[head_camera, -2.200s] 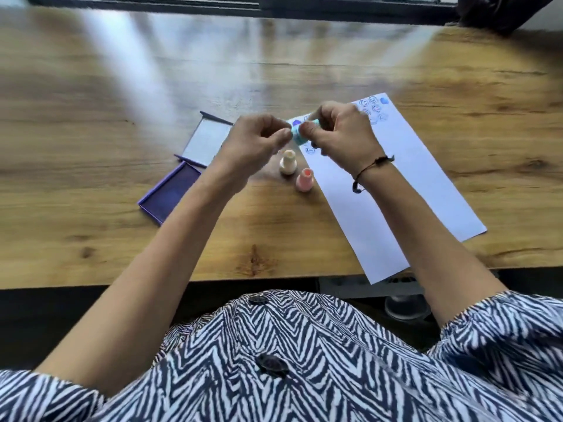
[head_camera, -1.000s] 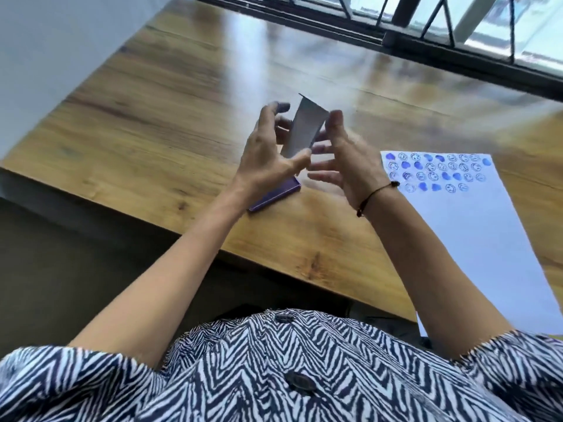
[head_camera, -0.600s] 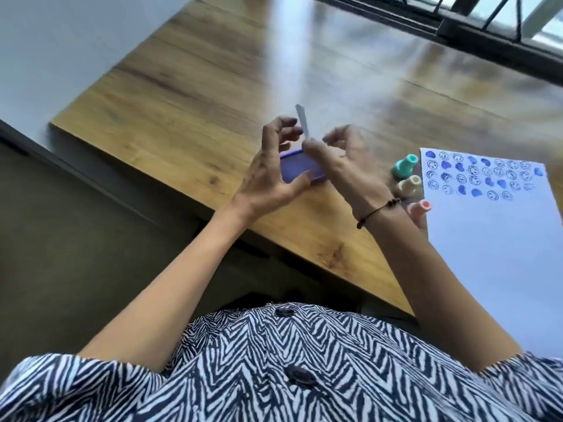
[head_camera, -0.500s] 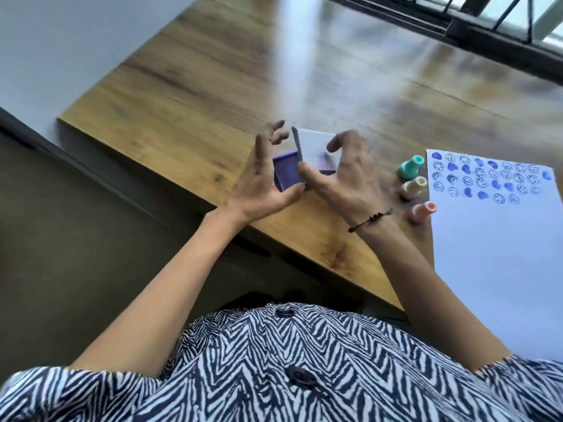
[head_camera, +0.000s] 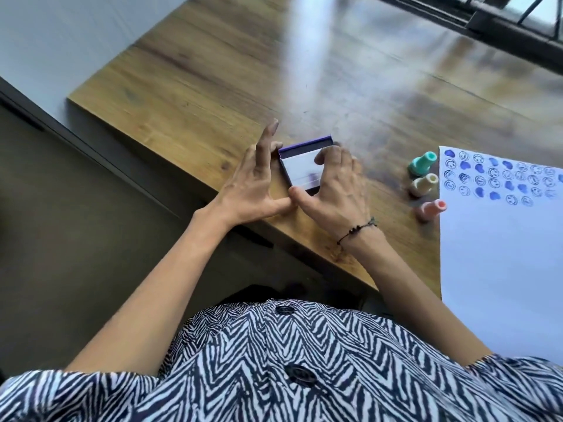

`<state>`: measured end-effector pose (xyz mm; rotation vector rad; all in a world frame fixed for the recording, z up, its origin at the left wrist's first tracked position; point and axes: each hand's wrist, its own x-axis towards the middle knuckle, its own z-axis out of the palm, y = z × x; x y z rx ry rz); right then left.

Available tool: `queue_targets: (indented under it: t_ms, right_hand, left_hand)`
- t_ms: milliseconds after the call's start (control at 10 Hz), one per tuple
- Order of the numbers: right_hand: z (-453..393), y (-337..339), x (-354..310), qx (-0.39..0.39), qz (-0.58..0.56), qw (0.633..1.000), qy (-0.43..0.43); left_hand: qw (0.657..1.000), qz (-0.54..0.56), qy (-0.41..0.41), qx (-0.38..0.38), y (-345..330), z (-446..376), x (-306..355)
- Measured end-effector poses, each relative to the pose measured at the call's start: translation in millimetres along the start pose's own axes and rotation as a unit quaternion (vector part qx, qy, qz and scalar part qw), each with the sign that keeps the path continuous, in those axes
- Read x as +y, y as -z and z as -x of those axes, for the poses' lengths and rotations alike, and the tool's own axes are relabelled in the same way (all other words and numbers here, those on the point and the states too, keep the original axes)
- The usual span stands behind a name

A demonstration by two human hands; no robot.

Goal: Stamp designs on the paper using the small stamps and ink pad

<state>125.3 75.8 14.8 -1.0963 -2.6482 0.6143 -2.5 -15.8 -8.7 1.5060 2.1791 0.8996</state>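
Lid of the ink pad (head_camera: 303,169), raised and half open half a second ago, now lies flat over the purple case; both hands have dropped with it toward the wooden table (head_camera: 213,86).

Ink pad: sits on the table near its front edge, pale lid face up, purple rim showing along the far and left sides. Some motion blur on the lid.

Left hand (head_camera: 254,184): on the left side of the ink pad, fingers spread and lifted, index pointing away from the body. Thumb reaches under the pad's near edge and meets the right thumb there. Loose, wide posture; whether the fingers press the case I cannot tell.

Right hand (head_camera: 335,187): on the right side of the ink pad, fingertips curled onto the lid's right portion, thumb at the near corner. Narrow span, resting on the pad. Dark cord bracelet (head_camera: 358,229) at the wrist.

So the pad lies between the two hands, framed by thumbs at its near edge.

Right of the ink pad, well clear of both hands: teal stamp (head_camera: 422,162), cream stamp (head_camera: 423,183), pink stamp (head_camera: 431,209), in a column, each tilted. Just beyond them, the white paper (head_camera: 499,269), with rows of blue prints (head_camera: 499,178) across its far end.
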Motion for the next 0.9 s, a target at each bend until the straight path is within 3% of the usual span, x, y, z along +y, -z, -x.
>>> queue_targets:
  t_ms: [200, 600, 900]
  right_hand:
    - [-6.0, -0.3, -1.4, -0.037, 0.013, 0.999, -0.005]
    - [-23.9, -0.1, 2.5, -0.036, 0.035, 0.998, 0.023]
    - [-28.3, 8.1, 3.6, -0.055, 0.067, 0.995, 0.043]
  left_hand:
    - [1.000, 0.017, 0.006, -0.016, 0.6, 1.3, -0.1]
    - [0.999, 0.036, 0.006, -0.018, 1.4, -2.0, -7.7]
    - [0.999, -0.022, -0.009, -0.042, 16.6, -16.8, -7.0]
